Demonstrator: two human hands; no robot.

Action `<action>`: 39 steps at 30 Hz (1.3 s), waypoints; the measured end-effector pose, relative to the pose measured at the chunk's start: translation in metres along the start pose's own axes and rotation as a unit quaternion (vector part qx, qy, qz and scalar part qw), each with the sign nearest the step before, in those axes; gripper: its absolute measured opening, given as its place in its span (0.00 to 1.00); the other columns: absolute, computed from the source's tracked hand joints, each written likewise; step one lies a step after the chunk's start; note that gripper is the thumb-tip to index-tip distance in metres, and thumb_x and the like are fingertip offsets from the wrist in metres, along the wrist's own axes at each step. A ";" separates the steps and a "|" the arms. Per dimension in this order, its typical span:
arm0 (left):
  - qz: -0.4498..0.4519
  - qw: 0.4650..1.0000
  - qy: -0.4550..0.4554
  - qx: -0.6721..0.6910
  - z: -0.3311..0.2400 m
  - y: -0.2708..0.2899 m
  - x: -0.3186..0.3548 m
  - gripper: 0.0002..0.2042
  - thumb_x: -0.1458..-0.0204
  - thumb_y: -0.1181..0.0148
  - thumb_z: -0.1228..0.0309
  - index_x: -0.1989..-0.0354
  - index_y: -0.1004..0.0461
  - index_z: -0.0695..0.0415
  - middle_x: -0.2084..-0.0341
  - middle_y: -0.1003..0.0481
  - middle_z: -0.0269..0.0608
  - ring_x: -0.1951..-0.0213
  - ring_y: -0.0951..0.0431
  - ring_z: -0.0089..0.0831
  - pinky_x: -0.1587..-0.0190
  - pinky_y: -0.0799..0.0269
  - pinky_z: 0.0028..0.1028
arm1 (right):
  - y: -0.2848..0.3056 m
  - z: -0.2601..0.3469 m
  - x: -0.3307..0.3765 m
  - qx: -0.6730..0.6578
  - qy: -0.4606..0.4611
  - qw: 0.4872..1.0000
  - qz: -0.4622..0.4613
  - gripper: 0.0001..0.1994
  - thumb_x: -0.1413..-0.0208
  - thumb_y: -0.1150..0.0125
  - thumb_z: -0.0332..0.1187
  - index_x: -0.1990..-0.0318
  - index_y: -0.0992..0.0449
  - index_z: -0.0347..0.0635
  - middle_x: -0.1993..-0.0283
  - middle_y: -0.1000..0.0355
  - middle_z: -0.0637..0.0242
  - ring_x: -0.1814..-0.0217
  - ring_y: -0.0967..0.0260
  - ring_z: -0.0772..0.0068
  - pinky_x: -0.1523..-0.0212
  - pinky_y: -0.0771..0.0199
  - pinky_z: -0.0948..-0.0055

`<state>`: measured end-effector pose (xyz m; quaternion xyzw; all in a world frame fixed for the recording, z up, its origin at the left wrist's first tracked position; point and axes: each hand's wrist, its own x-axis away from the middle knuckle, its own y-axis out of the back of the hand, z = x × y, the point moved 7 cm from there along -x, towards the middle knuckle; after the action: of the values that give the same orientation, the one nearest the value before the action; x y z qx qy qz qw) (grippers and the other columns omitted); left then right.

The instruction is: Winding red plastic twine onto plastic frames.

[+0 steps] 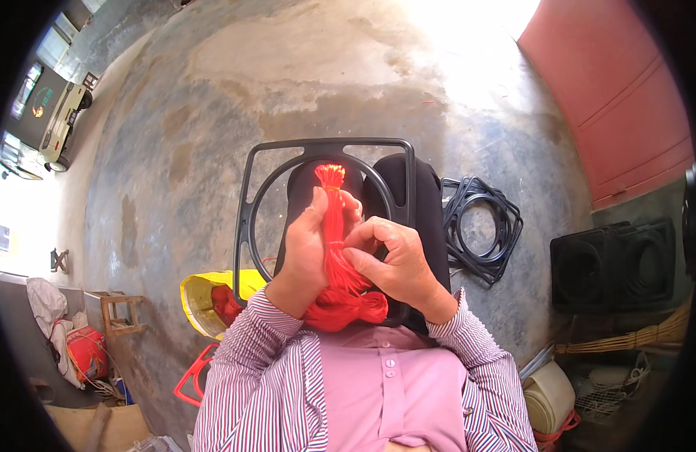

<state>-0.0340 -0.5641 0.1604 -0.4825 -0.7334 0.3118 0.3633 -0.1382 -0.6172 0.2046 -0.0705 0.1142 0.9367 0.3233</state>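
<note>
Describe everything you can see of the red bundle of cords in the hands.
The red bundle of cords is a thick hank of thin, bright red strands, plastic or nylon by the look. It stands roughly upright, its tied top end poking up above the left hand, which grips it around the middle. The right hand pinches strands beside it with its fingers. Below the hands the strands loop into a loose coil near the pink shirt. It sits in front of a black plastic frame.

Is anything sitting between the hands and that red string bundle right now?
Nothing visible does. The left hand is already wrapped around the red string bundle, and the right hand pinches its strands lower down. The black frame lies behind them on the lap, not in between.
</note>
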 end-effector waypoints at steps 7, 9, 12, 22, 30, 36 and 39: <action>-0.004 0.990 -0.084 -0.115 -0.007 0.004 -0.002 0.16 0.35 0.53 0.55 0.64 0.32 0.58 0.70 0.34 0.36 0.67 0.34 0.24 0.61 0.34 0.26 | -0.011 -0.001 -0.006 0.092 0.048 0.995 -0.010 0.06 0.52 0.33 0.25 0.69 0.25 0.37 0.73 0.27 0.66 0.71 0.25 0.76 0.72 0.25 0.75; -0.002 0.989 -0.090 -0.117 -0.008 0.003 -0.001 0.16 0.36 0.52 0.55 0.65 0.33 0.57 0.72 0.36 0.34 0.69 0.36 0.23 0.64 0.36 0.25 | -0.011 -0.002 -0.006 0.119 0.064 0.990 -0.028 0.06 0.52 0.34 0.25 0.71 0.26 0.37 0.76 0.29 0.68 0.72 0.27 0.79 0.72 0.27 0.77; -0.007 0.990 -0.092 -0.111 -0.011 0.004 -0.001 0.16 0.36 0.52 0.55 0.67 0.35 0.57 0.76 0.37 0.33 0.73 0.38 0.22 0.69 0.38 0.24 | -0.011 -0.028 -0.004 -0.097 -0.086 0.992 0.001 0.03 0.50 0.40 0.20 0.70 0.27 0.34 0.75 0.29 0.71 0.75 0.31 0.83 0.73 0.30 0.83; -0.019 0.992 -0.123 -0.007 -0.041 0.025 -0.005 0.16 0.35 0.53 0.54 0.69 0.36 0.54 0.79 0.41 0.30 0.79 0.42 0.21 0.73 0.39 0.25 | 0.007 -0.053 -0.006 -0.452 -0.162 0.877 -0.026 0.04 0.45 0.40 0.28 0.65 0.27 0.38 0.73 0.30 0.70 0.75 0.36 0.84 0.71 0.34 0.81; -0.082 0.973 -0.135 -0.170 -0.021 0.004 0.006 0.14 0.35 0.53 0.56 0.63 0.35 0.55 0.72 0.36 0.31 0.71 0.36 0.21 0.64 0.35 0.24 | -0.009 -0.004 -0.014 0.059 0.006 0.998 -0.006 0.16 0.56 0.26 0.32 0.62 0.26 0.38 0.66 0.27 0.68 0.68 0.29 0.81 0.69 0.29 0.80; -0.077 0.980 -0.113 -0.146 -0.022 0.010 0.012 0.09 0.36 0.48 0.64 0.58 0.30 0.57 0.67 0.30 0.33 0.64 0.29 0.22 0.57 0.31 0.25 | -0.006 -0.024 -0.010 -0.040 -0.102 0.994 0.018 0.12 0.52 0.29 0.31 0.64 0.26 0.36 0.69 0.27 0.69 0.72 0.29 0.84 0.71 0.28 0.82; -0.037 0.981 -0.119 -0.151 -0.024 0.011 0.012 0.07 0.39 0.44 0.71 0.55 0.27 0.57 0.62 0.24 0.35 0.59 0.24 0.23 0.55 0.27 0.25 | -0.007 -0.039 -0.006 -0.130 -0.169 0.976 0.046 0.10 0.49 0.32 0.29 0.64 0.26 0.34 0.71 0.27 0.72 0.72 0.31 0.88 0.72 0.29 0.84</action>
<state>-0.0124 -0.5463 0.1670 -0.4635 -0.8274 0.2390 0.2084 -0.1267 -0.6253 0.1671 0.0526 -0.0616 0.9559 0.2822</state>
